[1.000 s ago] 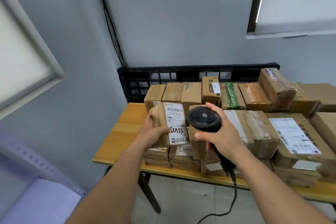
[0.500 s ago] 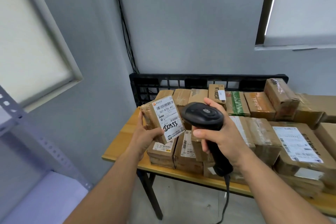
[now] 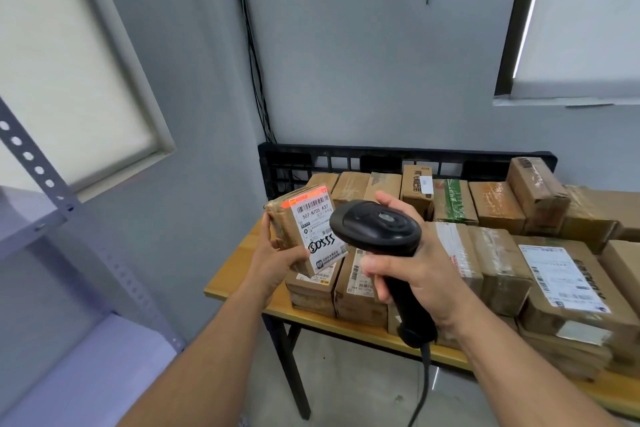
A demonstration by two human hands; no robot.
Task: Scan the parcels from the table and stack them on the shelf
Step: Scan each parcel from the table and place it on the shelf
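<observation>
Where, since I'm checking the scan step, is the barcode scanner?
In the head view the scanner is at centre, gripped by the right hand, just right of the labelled parcel held by the left hand.

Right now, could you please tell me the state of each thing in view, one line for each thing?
Held parcel: lifted off the table, tilted, label facing the camera.
Left hand: grips the held parcel from its left side.
Scanner: raised, head close beside the label.
Right hand: grips the scanner's handle.
Other parcels: lying stacked on the table.
</observation>
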